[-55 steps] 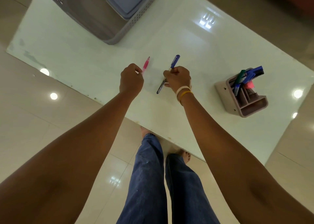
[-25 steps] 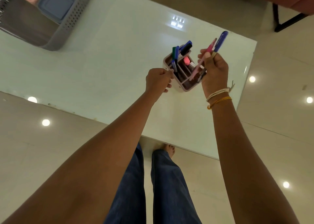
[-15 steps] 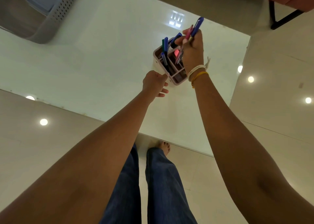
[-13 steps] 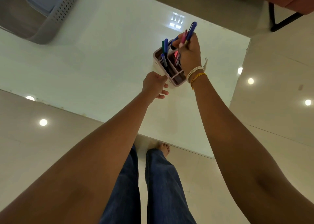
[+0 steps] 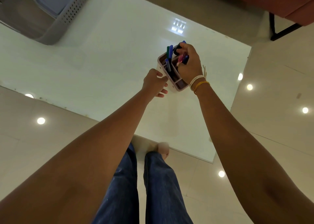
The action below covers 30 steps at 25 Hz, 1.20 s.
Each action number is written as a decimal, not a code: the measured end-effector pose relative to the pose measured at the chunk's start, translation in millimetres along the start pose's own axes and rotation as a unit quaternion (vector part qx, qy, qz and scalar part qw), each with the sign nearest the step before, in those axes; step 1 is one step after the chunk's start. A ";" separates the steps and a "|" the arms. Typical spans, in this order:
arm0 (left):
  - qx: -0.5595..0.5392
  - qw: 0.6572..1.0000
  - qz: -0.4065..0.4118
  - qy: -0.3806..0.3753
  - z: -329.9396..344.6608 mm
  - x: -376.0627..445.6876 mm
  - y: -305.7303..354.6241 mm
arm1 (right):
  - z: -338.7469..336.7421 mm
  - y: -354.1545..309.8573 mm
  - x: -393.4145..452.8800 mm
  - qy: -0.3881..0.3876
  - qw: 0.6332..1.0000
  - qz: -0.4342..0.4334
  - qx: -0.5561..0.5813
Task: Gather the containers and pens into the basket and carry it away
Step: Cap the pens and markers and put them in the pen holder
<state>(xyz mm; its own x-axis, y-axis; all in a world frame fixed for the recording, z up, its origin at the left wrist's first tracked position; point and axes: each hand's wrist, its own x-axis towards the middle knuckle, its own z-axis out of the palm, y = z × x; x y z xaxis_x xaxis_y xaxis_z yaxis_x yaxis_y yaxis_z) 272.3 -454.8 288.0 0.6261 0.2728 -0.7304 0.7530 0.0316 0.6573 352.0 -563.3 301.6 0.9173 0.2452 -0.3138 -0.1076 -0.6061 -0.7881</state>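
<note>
Head view: white table [image 5: 105, 57], glossy tiled floor [image 5: 271, 122] around. Grey perforated basket [image 5: 51, 32] at far-left corner, blue-lidded container [image 5: 52, 0] inside. Pink pen holder [image 5: 169, 81] mid-table, markers upright. Left hand [image 5: 153, 84] curled, pinching holder's near edge. Right hand [image 5: 189, 64] over holder, gripping pink pen [image 5: 180, 60] and blue pen [image 5: 186, 59].

Single head-worn wide-angle view, steeply downward over table [image 5: 105, 57], close to forearms.

White glossy table [image 5: 102, 57], black-legged red seat [image 5: 278, 1], tiled floor [image 5: 275, 122].
</note>
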 end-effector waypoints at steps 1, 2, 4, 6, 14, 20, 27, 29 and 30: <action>-0.004 1.000 0.000 0.002 -2.8 0.7 0.0 | 2.3 -2.8 -0.3 0.015 1.000 -0.003 0.000; -0.007 1.000 0.001 0.003 -5.8 1.3 0.0 | 4.8 -5.6 -0.6 0.035 0.999 0.002 0.016; -0.007 1.000 0.008 0.005 -11.5 1.6 0.4 | 8.9 -10.2 -2.1 0.080 0.993 0.036 0.073; -0.010 1.000 0.014 0.007 -17.5 2.6 1.6 | 11.5 -12.2 -4.0 0.104 0.984 0.075 0.127; 0.011 0.999 0.025 0.022 -36.0 -4.0 14.4 | 6.2 -14.1 -14.2 0.141 0.969 0.123 0.161; -0.020 0.996 0.037 0.074 -85.1 -62.0 41.7 | 17.9 -74.9 -63.2 0.192 0.978 0.027 0.080; -0.034 0.991 0.015 0.125 -196.4 -52.3 19.9 | 128.1 -154.5 -56.0 0.027 0.993 -0.051 0.102; -0.044 0.988 -0.004 0.148 -241.6 -41.2 7.2 | 170.0 -180.0 -49.5 -0.011 0.994 -0.045 0.103; -0.048 0.986 -0.013 0.158 -264.7 -36.3 1.1 | 190.6 -191.3 -47.4 -0.032 0.993 -0.044 0.101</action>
<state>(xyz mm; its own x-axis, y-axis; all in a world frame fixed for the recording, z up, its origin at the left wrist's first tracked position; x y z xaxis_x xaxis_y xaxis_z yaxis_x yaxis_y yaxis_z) 196.8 -210.2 364.3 0.5006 0.5568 -0.6628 0.7363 0.1287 0.6643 256.1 -314.8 366.3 0.9009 0.3423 -0.2669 -0.1084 -0.4180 -0.9020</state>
